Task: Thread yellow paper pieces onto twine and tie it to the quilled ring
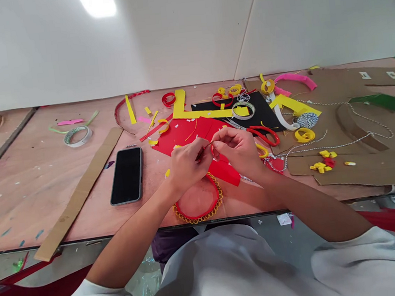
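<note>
Left hand [187, 164] and right hand [238, 150] hold a thin red paper strip [209, 147] in a narrow pinch, above the red paper sheet [178, 138]. Risk: overtight fingers crease or tear it; a slip could drop it toward the yellow-edged red ring [199, 216] near the sheet.

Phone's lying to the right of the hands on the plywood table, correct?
Wrong side: the phone lies to the left of the left hand and right hand, not to their right, on the plywood table, as the head view shows.
</note>
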`<action>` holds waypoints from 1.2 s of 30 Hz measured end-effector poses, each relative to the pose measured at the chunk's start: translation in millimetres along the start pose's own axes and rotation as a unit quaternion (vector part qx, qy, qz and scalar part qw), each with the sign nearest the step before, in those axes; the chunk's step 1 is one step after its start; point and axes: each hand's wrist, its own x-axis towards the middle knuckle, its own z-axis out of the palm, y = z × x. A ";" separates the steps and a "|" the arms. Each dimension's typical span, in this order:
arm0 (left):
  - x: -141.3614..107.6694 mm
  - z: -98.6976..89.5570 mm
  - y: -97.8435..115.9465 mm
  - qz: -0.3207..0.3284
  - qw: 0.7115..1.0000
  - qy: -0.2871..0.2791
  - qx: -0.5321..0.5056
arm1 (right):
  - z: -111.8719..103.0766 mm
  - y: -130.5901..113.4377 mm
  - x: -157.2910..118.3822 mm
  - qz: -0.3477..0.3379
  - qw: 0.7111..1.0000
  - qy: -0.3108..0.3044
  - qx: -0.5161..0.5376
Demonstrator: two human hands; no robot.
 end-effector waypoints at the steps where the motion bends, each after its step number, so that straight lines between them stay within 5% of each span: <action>1: 0.1 -0.2 0.2 0.005 1.000 -0.001 -0.002 | -0.1 0.6 0.1 -0.001 1.000 0.001 0.004; 10: 5.4 -10.7 3.7 -0.046 0.993 -0.080 -0.070 | -4.6 5.8 -0.1 -0.029 1.000 -0.003 -0.005; 36: 13.6 -16.5 6.4 -0.144 0.938 -0.116 -0.294 | -4.5 1.1 -4.1 -0.033 0.999 0.006 -0.017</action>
